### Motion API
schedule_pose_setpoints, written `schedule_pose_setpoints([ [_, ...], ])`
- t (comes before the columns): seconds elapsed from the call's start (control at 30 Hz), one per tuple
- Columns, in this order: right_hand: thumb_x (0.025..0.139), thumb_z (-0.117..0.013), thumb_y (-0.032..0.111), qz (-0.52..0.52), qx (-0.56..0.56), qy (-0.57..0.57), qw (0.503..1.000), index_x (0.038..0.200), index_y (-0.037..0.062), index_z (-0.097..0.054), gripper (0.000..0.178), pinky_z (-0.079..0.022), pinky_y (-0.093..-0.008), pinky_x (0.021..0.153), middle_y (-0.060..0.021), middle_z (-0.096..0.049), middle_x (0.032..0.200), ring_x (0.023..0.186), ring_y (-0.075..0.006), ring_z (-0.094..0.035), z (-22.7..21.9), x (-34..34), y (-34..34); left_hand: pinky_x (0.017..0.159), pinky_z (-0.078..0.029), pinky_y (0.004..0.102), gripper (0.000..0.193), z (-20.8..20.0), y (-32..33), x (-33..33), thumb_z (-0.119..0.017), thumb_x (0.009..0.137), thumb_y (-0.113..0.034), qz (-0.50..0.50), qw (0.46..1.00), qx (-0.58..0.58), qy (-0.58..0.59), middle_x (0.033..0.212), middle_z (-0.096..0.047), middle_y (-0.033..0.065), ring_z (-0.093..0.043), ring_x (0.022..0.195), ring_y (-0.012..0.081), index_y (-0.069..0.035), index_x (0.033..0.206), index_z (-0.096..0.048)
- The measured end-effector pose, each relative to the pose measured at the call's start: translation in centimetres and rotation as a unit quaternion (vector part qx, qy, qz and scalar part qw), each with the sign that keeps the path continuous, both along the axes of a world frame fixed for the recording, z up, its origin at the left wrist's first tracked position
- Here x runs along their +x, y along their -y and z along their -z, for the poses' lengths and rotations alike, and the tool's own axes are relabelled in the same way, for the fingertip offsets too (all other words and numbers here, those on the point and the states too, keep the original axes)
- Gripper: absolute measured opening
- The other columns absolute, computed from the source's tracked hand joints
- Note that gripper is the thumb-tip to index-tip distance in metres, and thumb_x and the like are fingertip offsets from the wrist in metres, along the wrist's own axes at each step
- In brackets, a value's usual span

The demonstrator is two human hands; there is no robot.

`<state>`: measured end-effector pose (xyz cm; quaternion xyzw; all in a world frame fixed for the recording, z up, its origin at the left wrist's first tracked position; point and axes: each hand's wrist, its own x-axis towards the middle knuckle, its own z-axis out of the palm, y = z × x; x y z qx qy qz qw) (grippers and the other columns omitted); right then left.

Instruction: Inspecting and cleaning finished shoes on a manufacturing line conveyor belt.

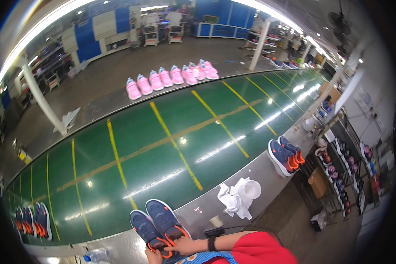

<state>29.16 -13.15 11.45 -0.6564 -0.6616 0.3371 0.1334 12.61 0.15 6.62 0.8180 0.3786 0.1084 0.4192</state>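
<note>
At bottom edge, right hand [187,245] fingers flat on navy shoes [160,226], left hand [153,256] mostly cut off, grip unclear.

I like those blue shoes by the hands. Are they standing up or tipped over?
Standing up. Both blue shoes sit on their soles at the belt's edge, tops up, with the right hand touching their heels.

Glossy green conveyor belt [171,132] with yellow lines beyond the hands, grey concrete floor [119,75] farther off, blue partitions [231,13], bright ceiling strip lights [39,31], shelving rack [347,176] to the right.
</note>
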Motion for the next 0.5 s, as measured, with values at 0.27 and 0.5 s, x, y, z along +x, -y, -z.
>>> schedule_pose_setpoints([
  [0.27,0.058,-0.073,0.036,0.020,0.026,-0.016,0.999,0.093,0.0078,-0.058,0.047,-0.047,-0.0448,0.063,-0.0153,-0.061,0.071,0.071,-0.0341,-0.061,-2.9,3.5,-2.0,0.086,-0.044,0.0378,0.045,-4.3,-1.3,0.5,-0.045,0.089,-0.030,-0.155,0.895,-0.415,0.056,0.118,-0.050,0.0151,-0.051,0.108,0.0266,0.001,0.122,-0.043],
  [0.5,0.057,-0.072,0.050,0.212,0.061,-0.028,0.975,0.095,0.0118,-0.062,0.055,-0.048,-0.0428,0.068,-0.0138,-0.064,0.082,0.078,-0.0330,-0.061,-11.0,16.2,3.7,0.082,-0.048,0.0343,0.042,-3.5,-3.6,2.5,-0.048,0.091,-0.027,-0.011,0.931,-0.365,0.012,0.114,-0.052,0.0133,-0.053,0.103,0.0233,0.001,0.122,-0.043],
])
